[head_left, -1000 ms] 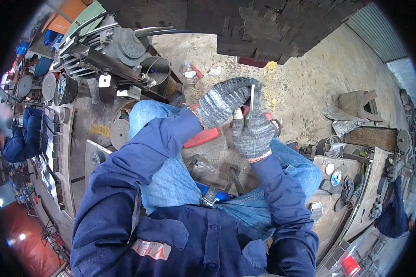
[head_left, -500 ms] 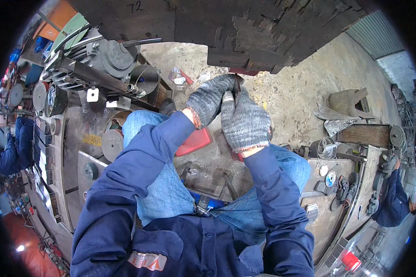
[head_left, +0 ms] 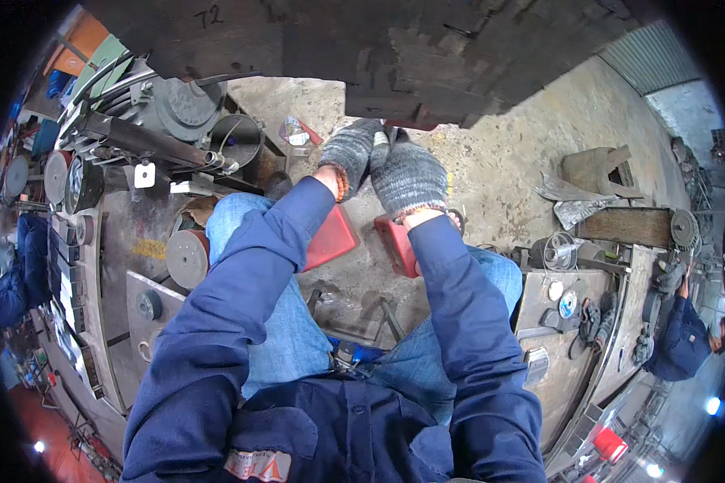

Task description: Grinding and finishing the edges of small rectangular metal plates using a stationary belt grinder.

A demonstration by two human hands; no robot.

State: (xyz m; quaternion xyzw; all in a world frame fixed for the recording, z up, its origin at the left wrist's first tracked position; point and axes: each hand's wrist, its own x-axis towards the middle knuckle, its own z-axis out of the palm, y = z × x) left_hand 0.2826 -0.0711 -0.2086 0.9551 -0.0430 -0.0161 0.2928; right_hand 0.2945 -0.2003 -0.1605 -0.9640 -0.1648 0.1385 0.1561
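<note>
My left hand, in a grey knitted work glove with an orange cuff, reaches forward with its fingers curled. Close against it is my right hand, gloved the same way, its thumb lying alongside the left hand. Both hands are closed around a thin dark piece that shows only as a narrow strip; the gloves hide most of it and its kind cannot be made out. Just ahead of the fingertips hangs the lower edge of a large dark board with a ragged surface. A bit of red shows under that edge.
Red blocks stand below my hands between my knees. A motor-like machine and a dark bucket are at left. On the right, a bench carries discs and gloves, with another person beyond. A grey container lies on the floor.
My hands, still together, have shifted slightly left in the picture. The thin dark piece shows less than before. The board and surroundings have also shifted left in the view.
</note>
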